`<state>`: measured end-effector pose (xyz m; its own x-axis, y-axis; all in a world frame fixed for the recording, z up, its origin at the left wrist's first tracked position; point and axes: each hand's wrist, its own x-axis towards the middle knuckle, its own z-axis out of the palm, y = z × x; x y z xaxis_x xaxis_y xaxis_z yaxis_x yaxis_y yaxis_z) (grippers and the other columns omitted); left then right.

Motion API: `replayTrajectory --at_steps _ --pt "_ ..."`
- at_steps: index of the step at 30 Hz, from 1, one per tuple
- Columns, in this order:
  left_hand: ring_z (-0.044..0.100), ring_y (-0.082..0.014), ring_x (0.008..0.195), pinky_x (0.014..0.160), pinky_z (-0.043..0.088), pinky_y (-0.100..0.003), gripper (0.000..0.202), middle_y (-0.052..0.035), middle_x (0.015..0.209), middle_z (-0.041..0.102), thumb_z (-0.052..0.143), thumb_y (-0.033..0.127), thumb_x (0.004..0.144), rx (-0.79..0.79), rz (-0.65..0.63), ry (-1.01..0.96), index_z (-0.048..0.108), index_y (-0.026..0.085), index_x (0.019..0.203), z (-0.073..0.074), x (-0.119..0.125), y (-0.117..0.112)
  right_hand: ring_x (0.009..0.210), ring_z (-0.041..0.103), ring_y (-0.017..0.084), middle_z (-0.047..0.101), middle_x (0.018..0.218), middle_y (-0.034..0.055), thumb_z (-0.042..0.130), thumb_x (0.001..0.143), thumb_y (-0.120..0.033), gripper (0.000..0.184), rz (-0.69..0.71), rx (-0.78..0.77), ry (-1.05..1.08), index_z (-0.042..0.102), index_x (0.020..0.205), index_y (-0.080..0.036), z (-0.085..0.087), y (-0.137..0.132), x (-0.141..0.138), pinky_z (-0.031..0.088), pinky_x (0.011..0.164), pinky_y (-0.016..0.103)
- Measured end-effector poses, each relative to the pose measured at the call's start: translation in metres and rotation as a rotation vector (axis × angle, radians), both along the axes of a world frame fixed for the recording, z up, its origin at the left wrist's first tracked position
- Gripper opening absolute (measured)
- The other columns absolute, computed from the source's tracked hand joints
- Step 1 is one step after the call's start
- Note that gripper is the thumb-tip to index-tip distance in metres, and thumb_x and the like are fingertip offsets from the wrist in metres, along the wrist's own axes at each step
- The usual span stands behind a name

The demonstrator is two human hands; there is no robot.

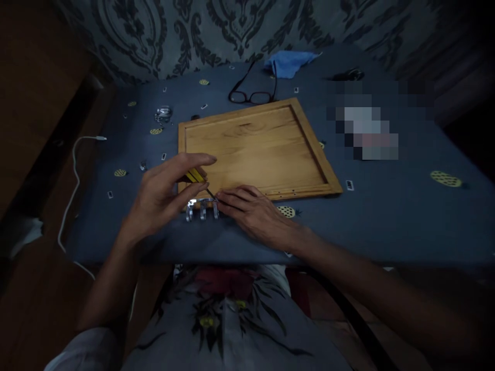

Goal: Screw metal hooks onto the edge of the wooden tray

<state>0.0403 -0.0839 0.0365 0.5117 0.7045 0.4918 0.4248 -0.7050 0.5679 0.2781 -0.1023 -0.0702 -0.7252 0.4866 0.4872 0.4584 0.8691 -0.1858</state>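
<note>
My left hand (pixel 166 193) is closed on a screwdriver (pixel 195 175) with a yellow and black handle. The screwdriver's thin shaft slants down to the right end of a shiny metal hook rack (pixel 203 203), which lies along the near edge of a framed wooden board (pixel 255 149). Several curved hooks hang past that edge. My right hand (pixel 251 211) rests on the board's near rim, its fingertips together beside the screwdriver tip. Whether those fingertips pinch a screw or the rack's end is hidden. Small dark holes dot the rim right of my right hand.
Eyeglasses (pixel 251 97) and a blue cloth (pixel 290 63) lie behind the board. Small metal pieces (pixel 163 114) sit to the left on the blue patterned tablecloth (pixel 386 221). A white cable (pixel 77 175) runs along the left edge. A blurred-out item (pixel 371 129) is at right.
</note>
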Motion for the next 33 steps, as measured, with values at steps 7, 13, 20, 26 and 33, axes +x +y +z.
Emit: replayTrajectory --at_steps 7,13,20,26,33 --pt "0.073 -0.0155 0.081 0.075 0.06 -0.027 0.032 0.0014 0.087 0.071 0.088 0.04 0.078 -0.137 0.271 -0.395 0.065 0.022 0.091 -0.018 0.0 0.017 0.129 0.061 0.027 0.07 0.138 0.0147 0.056 0.096 -0.007 0.042 0.011 0.003 0.027 0.063 0.137 -0.013 -0.002 0.001 0.0 0.049 0.106 0.047" --pt "0.064 -0.0135 0.072 0.065 0.052 -0.023 0.038 0.0019 0.079 0.069 0.088 0.046 0.069 -0.315 0.369 -0.354 0.063 0.021 0.084 -0.045 -0.015 0.041 0.128 0.061 0.027 0.07 0.137 0.0131 0.055 0.097 -0.009 0.039 0.013 -0.007 0.01 0.063 0.135 -0.013 -0.001 0.0 0.001 0.05 0.105 0.048" --pt "0.061 -0.0165 0.073 0.07 0.047 -0.029 0.024 0.001 0.08 0.069 0.077 0.042 0.077 -0.231 0.449 -0.126 0.068 0.022 0.086 -0.063 -0.035 0.049 0.127 0.063 0.028 0.071 0.136 0.0131 0.055 0.099 -0.012 0.036 0.003 0.003 0.035 0.064 0.134 -0.013 -0.003 0.0 0.001 0.051 0.104 0.047" --pt "0.062 -0.0218 0.089 0.084 0.045 -0.036 0.011 -0.0008 0.088 0.072 0.071 0.035 0.085 -0.094 0.471 0.009 0.071 0.023 0.085 -0.054 -0.034 0.041 0.131 0.061 0.027 0.069 0.14 0.0112 0.055 0.1 -0.013 0.038 0.011 -0.031 0.019 0.062 0.137 -0.017 -0.001 0.0 0.002 0.05 0.107 0.048" --pt "0.061 -0.0252 0.101 0.089 0.048 -0.04 0.032 -0.0061 0.107 0.072 0.062 0.049 0.1 0.09 0.217 0.352 0.067 0.021 0.115 -0.031 -0.005 -0.023 0.126 0.063 0.027 0.071 0.136 0.0141 0.051 0.102 -0.014 0.033 -0.019 -0.003 -0.011 0.065 0.132 -0.013 0.006 -0.002 0.001 0.053 0.103 0.047"
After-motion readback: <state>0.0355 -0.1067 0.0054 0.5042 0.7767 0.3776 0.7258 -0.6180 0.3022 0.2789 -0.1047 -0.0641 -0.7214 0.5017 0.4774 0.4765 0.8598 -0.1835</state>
